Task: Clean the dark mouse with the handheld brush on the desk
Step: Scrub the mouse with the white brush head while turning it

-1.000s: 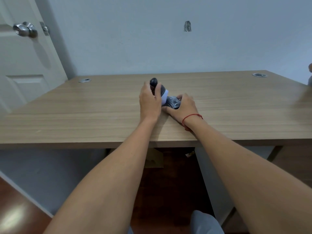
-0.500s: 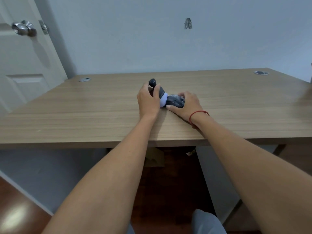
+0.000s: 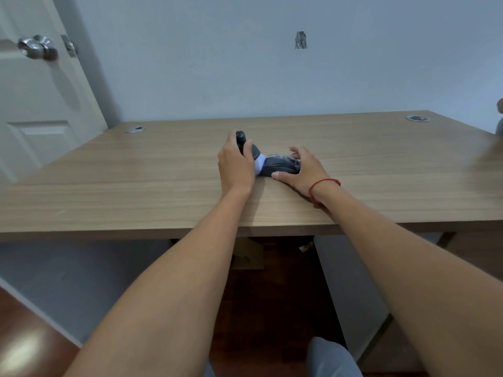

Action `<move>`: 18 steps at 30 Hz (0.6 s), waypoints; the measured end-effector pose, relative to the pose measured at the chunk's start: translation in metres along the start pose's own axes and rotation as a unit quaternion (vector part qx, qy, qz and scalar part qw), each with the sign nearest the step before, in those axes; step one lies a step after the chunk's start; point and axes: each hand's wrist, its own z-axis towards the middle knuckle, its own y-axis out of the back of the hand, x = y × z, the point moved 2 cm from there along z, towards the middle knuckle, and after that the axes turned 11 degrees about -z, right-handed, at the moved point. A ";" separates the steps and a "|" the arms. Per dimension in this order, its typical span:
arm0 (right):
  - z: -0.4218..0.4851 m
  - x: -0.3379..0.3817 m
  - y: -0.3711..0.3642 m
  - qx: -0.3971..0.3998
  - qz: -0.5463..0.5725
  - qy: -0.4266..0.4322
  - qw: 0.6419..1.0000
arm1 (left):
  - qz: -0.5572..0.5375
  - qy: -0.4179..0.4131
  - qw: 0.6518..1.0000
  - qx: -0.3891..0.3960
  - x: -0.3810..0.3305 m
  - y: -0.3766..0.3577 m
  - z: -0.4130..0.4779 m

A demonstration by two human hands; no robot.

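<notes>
On desk, left hand gripping brush, right hand holding mouse

Single wide-angle view from the person's head, facing forward and tilted down, desk close beneath and filling the middle, wall straight ahead, door at far left, floor along the bottom edge.
</notes>
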 end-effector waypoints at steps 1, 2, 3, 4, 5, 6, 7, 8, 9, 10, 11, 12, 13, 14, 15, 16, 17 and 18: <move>-0.001 0.000 0.000 0.001 0.002 -0.001 1.000 | 0.011 0.007 1.000 -0.017 0.001 0.001 0.001; -0.001 0.000 0.000 0.003 0.002 0.000 1.000 | 0.008 0.013 0.999 -0.034 0.002 0.003 0.001; -0.001 -0.001 0.000 0.005 0.002 0.001 1.000 | -0.009 0.015 0.999 -0.046 0.000 0.004 0.001; -0.001 -0.001 0.000 0.008 0.000 0.003 1.000 | -0.030 0.012 0.998 -0.051 -0.001 0.005 0.001; -0.001 -0.001 0.000 0.015 -0.003 0.007 1.000 | -0.042 0.006 0.998 -0.049 -0.003 0.005 0.001; 0.000 -0.001 0.001 0.023 -0.008 0.009 1.000 | -0.039 0.002 0.998 -0.040 -0.003 0.004 0.001; 0.000 -0.001 0.001 0.031 -0.012 0.014 0.999 | -0.019 0.003 0.999 -0.026 -0.002 0.003 0.001; 0.000 0.000 0.002 0.042 -0.014 0.016 0.999 | 0.011 0.010 1.000 -0.015 0.001 0.002 0.001; 0.000 0.000 0.003 0.053 -0.015 0.017 0.998 | 0.035 0.021 0.999 -0.013 0.003 0.002 0.001; 0.000 0.000 0.004 0.063 -0.016 0.016 0.998 | 0.044 0.028 0.998 -0.018 0.005 0.002 0.002; 0.000 0.000 0.005 0.072 -0.015 0.015 0.997 | 0.041 0.030 0.998 -0.025 0.005 0.002 0.003; 0.001 -0.001 0.008 0.083 -0.014 0.014 0.996 | 0.030 0.027 0.999 -0.031 0.004 0.002 0.003; 0.002 -0.001 0.010 0.095 -0.015 0.014 0.995 | 0.017 0.025 0.999 -0.035 0.004 0.002 0.003; 0.003 -0.001 0.012 0.109 -0.022 0.013 0.994 | 0.005 0.025 0.999 -0.037 0.004 0.002 0.003; 0.004 -0.001 0.014 0.123 -0.030 0.011 0.992 | -0.006 0.028 0.999 -0.038 0.004 0.002 0.003; 0.005 -0.001 0.015 0.133 -0.036 0.005 0.990 | -0.015 0.033 0.999 -0.040 0.004 0.003 0.003; 0.007 -0.001 0.015 0.132 -0.036 -0.003 0.991 | -0.023 0.037 0.998 -0.044 0.004 0.004 0.003; 0.008 -0.001 0.014 0.118 -0.033 -0.016 0.992 | -0.031 0.042 0.998 -0.048 0.004 0.004 0.003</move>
